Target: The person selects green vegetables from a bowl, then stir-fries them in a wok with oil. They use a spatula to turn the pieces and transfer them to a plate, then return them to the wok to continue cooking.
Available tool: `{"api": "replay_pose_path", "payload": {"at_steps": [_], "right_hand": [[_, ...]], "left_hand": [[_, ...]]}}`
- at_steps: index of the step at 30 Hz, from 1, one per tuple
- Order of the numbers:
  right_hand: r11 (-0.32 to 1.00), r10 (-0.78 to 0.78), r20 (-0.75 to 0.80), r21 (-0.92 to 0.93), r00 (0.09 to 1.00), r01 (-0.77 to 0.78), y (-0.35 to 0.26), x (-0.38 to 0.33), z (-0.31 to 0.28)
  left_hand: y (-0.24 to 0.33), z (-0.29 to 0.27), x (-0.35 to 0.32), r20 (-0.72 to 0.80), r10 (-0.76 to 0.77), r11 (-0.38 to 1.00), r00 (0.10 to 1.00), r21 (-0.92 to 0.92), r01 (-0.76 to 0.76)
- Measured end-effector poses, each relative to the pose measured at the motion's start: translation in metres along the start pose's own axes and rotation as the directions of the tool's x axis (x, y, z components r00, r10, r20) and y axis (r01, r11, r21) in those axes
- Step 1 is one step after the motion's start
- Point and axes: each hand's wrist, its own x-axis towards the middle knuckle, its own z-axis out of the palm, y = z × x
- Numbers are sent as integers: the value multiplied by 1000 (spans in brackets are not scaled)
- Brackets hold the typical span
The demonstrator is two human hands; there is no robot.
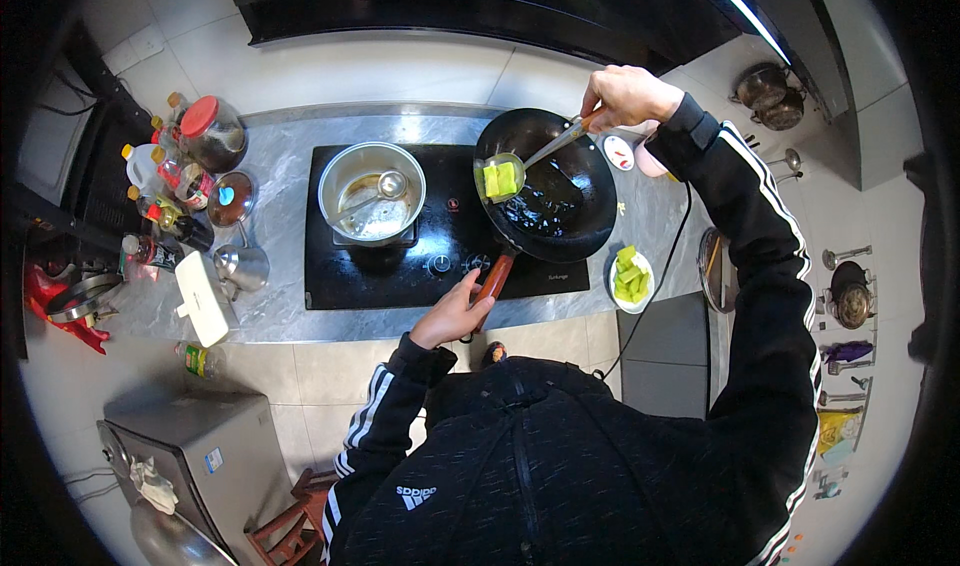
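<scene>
My right hand [628, 96] is closed round the wooden end of a long-handled metal ladle [550, 149]. Chunky light-green vegetable pieces [500, 180] lie in its bowl, held over the left side of a black wok [585, 191]. Shiny liquid, seemingly oil, coats the wok's bottom. With my left hand [453, 313] I grip the wok's reddish-brown handle [497, 277] near its end; some fingers are hidden beneath. Right of the wok, a white dish [643, 298] holds more green pieces [631, 274].
A metal pot [339, 171] with a small ladle [391, 184] inside stands on the black cooktop [440, 291]. Bottles [187, 179] and a red-lidded jar [214, 136] crowd the counter's left end. A dark cord [668, 256] hangs at right; a range hood [480, 11] is overhead.
</scene>
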Motion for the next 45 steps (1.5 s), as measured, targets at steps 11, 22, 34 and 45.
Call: {"api": "replay_pose_path", "payload": {"at_steps": [11, 22, 34, 45], "right_hand": [[935, -4, 17, 355, 1000, -3, 90, -11, 70], [37, 337, -73, 997, 939, 65, 76, -142, 346], [150, 823, -9, 968, 567, -202, 21, -414, 338], [381, 900, -46, 570, 434, -729, -12, -458, 382]], "left_hand": [[5, 5, -6, -34, -68, 993, 997, -96, 64], [28, 3, -9, 152, -269, 951, 951, -111, 287], [53, -7, 15, 213, -529, 839, 821, -10, 544], [47, -10, 27, 260, -550, 806, 793, -84, 586]]}}
